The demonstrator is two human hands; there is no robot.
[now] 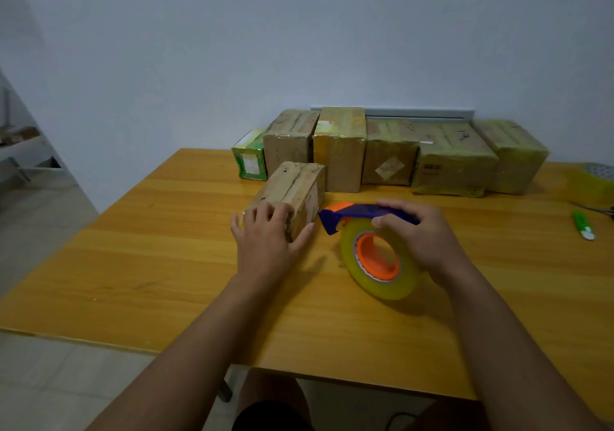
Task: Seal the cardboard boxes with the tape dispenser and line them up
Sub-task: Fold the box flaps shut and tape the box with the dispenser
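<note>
A small cardboard box [295, 186] lies near the middle of the wooden table [166, 264], with tape along its top seam. My left hand [269, 234] rests on its near end, fingers spread over the top and thumb against its right side. Just right of the box, my right hand [418, 234] grips the blue and orange tape dispenser [358, 213] by its handle. The dispenser's yellowish tape roll [378, 261] hangs below the handle, just above the tabletop. Behind, a row of several taped boxes [392, 155] stands along the wall.
A small green and white carton [251, 160] stands at the row's left end. A second tape roll [594, 178], scissors [598, 209] and a green marker-like object [583, 226] lie at the right edge. The table's near edge runs just above my knees.
</note>
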